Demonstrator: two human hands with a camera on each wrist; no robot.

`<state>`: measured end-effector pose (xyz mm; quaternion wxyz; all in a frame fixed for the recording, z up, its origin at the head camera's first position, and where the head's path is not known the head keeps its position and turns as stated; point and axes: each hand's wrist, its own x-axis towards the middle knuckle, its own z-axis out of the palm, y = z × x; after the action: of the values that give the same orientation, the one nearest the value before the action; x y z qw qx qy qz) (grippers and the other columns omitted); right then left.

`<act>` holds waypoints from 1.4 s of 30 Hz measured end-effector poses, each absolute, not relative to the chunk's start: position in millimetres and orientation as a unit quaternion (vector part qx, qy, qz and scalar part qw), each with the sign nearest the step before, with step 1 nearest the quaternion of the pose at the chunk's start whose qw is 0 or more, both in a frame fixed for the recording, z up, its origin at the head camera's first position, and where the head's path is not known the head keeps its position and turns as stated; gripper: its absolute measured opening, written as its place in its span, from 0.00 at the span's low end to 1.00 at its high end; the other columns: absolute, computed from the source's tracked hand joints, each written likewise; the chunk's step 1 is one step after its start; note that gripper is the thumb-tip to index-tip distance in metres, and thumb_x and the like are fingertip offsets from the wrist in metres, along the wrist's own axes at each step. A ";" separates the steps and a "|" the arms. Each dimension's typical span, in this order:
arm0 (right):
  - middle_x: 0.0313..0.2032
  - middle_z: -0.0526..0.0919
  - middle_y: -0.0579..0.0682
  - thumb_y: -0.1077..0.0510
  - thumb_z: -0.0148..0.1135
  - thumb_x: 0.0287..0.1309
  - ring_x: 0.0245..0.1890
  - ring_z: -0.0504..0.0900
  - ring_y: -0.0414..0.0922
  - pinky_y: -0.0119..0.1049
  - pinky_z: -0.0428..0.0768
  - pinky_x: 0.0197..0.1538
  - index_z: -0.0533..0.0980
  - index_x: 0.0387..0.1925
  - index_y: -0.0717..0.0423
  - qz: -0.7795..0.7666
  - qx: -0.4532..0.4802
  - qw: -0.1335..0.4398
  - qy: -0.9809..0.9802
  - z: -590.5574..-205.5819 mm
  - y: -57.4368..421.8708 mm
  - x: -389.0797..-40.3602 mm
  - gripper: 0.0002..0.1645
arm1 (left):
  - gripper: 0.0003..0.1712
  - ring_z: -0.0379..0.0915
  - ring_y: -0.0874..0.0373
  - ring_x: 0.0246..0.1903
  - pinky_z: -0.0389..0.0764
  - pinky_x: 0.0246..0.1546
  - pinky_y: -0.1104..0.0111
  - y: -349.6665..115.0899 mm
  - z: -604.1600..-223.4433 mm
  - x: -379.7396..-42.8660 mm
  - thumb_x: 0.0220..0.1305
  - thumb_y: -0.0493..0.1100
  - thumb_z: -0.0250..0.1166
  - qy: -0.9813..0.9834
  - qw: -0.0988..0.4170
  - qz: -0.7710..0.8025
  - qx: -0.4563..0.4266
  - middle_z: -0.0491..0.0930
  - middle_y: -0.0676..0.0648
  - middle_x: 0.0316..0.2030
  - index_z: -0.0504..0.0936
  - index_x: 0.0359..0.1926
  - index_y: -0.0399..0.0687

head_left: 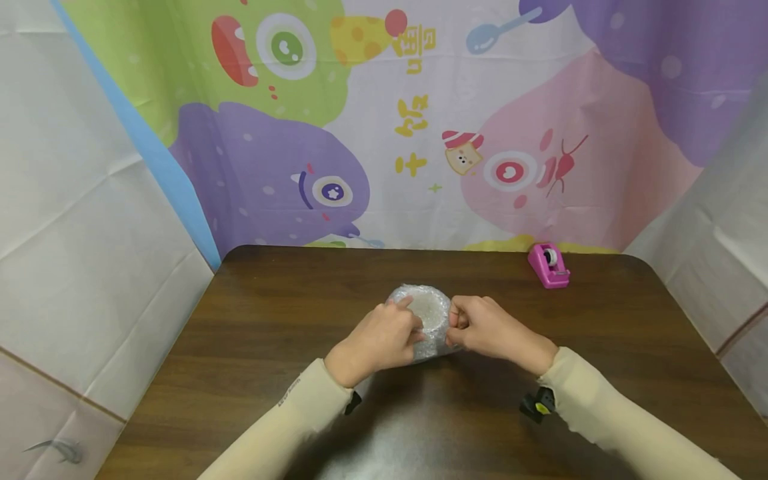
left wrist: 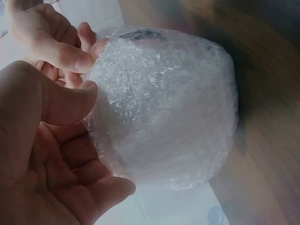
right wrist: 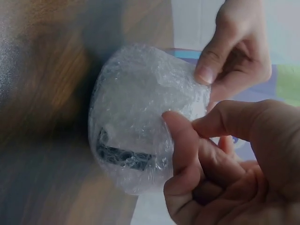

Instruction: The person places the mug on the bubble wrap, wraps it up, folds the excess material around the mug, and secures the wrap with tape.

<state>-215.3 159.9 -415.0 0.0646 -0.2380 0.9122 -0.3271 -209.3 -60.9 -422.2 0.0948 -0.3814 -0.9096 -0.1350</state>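
A rounded bundle in clear bubble wrap [head_left: 431,308] stands on the table between the two hands, its circular top facing up. My left hand [head_left: 383,337] grips its left upper edge, the thumb at the near side and fingertips over the top. At the right edge, my right hand [head_left: 493,330] pinches the wrap between thumb and index finger, the other fingers curled. In the right wrist view a dark angular patch [right wrist: 124,157] shows through the wrap [right wrist: 136,93] low on the side. The left wrist view has the wrap's whitish, crinkled side [left wrist: 164,112]; what lies inside is hidden.
A pink tape dispenser [head_left: 549,267] with a roll in it stands near the table's back right edge. The dark wooden table [head_left: 252,313] meets a cartoon-printed curtain [head_left: 414,200] at the back. Pale sheets hang at both sides.
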 end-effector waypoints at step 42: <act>0.35 0.84 0.47 0.57 0.70 0.64 0.35 0.80 0.40 0.32 0.81 0.38 0.79 0.45 0.57 -0.354 -0.225 0.034 0.907 -431.7 194.9 -212.9 0.12 | 0.15 0.74 0.44 0.67 0.78 0.65 0.54 -73.1 -435.6 -203.7 0.67 0.47 0.71 -0.893 0.145 -0.159 -0.395 0.87 0.47 0.51 0.87 0.49 0.44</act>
<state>-212.9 194.9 -431.7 0.0340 -0.2255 0.9072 -0.3536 -203.7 -73.1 -435.6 0.1449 -0.3949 -0.8931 -0.1593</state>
